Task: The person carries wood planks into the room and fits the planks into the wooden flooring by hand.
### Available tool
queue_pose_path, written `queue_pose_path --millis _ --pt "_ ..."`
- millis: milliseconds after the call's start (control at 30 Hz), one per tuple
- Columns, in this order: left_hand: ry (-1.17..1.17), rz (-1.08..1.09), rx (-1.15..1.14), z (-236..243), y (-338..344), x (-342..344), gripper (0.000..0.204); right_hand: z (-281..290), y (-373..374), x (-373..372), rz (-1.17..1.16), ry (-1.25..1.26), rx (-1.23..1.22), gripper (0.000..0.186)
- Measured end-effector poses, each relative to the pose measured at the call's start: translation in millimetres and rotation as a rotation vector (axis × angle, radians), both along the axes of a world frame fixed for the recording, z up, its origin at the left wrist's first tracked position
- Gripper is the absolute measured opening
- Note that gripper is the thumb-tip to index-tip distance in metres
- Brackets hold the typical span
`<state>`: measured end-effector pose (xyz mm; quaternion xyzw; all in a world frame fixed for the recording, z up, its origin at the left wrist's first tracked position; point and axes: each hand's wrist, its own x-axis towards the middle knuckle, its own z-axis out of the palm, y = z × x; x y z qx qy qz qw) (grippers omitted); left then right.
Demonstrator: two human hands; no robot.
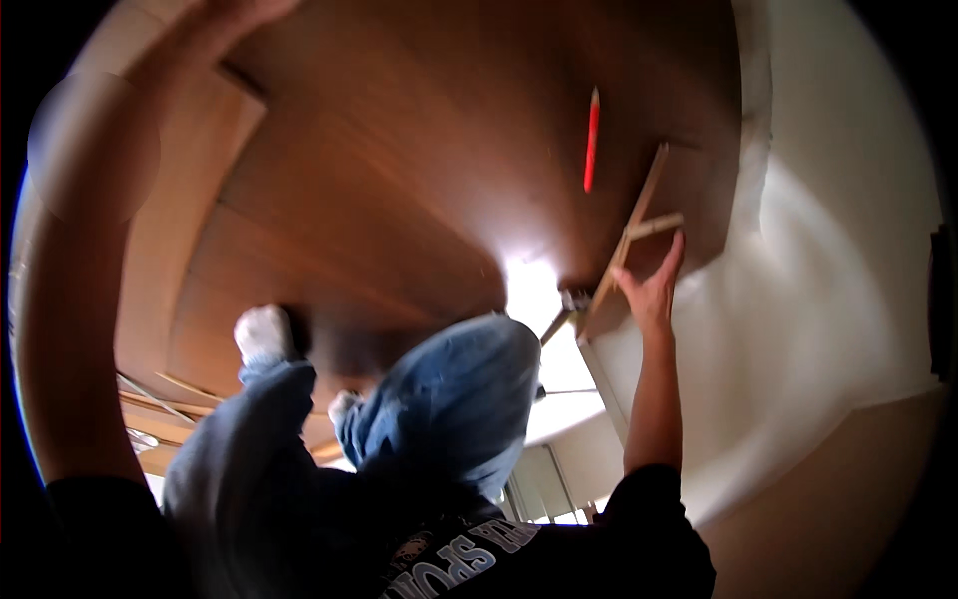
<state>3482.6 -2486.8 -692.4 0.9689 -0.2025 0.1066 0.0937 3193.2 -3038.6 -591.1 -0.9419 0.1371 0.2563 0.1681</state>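
Note:
My right hand grips a piece of thin light wooden strips joined at an angle, with thumb and finger at the strips, near the right edge of a dark brown wood panel. A red pencil lies on the panel left of the strips. My left hand reaches up to the top edge, where its fingers are cut off from sight; what it touches cannot be made out. A small metal object shows below the strips, too small to name.
My socked foot rests on the panel, and my bent jean-clad knee rises beside it. Further boards and narrow strips lie at the left. A pale wall or surface curves along the right, beside the panel’s edge.

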Motion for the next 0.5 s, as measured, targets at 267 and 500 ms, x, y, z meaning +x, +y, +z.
queue_pose_path --millis 267,500 --pt "0.122 0.001 -0.019 3 -3 -1 0.063 5 17 69 -0.038 -0.253 0.072 0.118" --pt "0.224 -0.016 -0.099 -6 -25 -4 0.071 -13 152 378 0.279 -0.605 0.314 0.101"
